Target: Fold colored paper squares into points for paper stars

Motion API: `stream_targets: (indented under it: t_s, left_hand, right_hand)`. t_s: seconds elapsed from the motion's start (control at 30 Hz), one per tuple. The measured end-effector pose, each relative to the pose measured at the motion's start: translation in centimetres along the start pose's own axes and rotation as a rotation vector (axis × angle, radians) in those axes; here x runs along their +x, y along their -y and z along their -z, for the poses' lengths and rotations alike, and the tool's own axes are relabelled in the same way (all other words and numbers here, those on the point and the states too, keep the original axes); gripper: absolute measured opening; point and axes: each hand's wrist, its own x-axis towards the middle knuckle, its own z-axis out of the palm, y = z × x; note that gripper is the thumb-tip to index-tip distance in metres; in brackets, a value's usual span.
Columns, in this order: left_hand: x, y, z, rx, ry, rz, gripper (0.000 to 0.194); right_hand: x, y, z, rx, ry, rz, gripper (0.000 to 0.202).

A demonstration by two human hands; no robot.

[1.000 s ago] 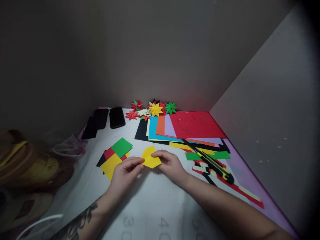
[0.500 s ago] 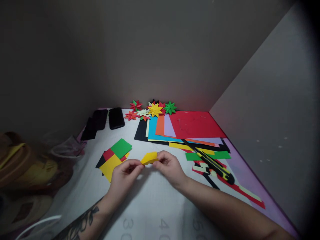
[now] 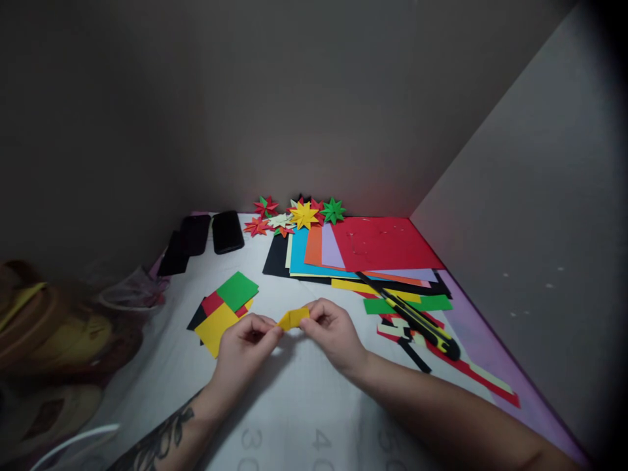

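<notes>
Between my two hands is a small folded yellow paper (image 3: 294,318), held just above the white gridded table cover (image 3: 304,386). My left hand (image 3: 249,343) pinches its left tip between thumb and forefinger. The right end sits in a pinch of my right hand (image 3: 333,330). A crease shows across the middle of the paper. Just beyond my left hand lie paper squares: a yellow square (image 3: 214,329), a green square (image 3: 238,290), and red and black ones partly covered beneath them.
Folded paper stars (image 3: 304,214) stand along the wall. In front of them lie fanned coloured sheets (image 3: 387,245). A box cutter (image 3: 426,327) rests over paper strips (image 3: 490,383) at right. At back left is a black phone (image 3: 228,232); a clay-coloured pot (image 3: 29,320) stands left.
The folded yellow paper has tipped and lowered slightly, so a creased face now shows. Both hands keep their pinch on it and have hardly moved.
</notes>
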Motion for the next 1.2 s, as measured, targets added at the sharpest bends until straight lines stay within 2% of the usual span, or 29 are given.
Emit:
stream_targets:
  t_s: [0.4, 0.6, 1.2]
  left_hand:
    - [0.17, 0.52, -0.02, -0.072, 0.021, 0.062, 0.015]
    - [0.21, 0.57, 0.00, -0.117, 0.083, 0.085, 0.011]
    - [0.47, 0.13, -0.25, -0.089, 0.031, 0.114, 0.014]
  right_hand:
    - [0.22, -0.08, 0.16, -0.028, -0.041, 0.005, 0.021]
    - [0.19, 0.06, 0.09, -0.069, -0.055, 0.010, 0.019]
    - [-0.07, -0.03, 0.06, -0.096, -0.027, 0.016, 0.019]
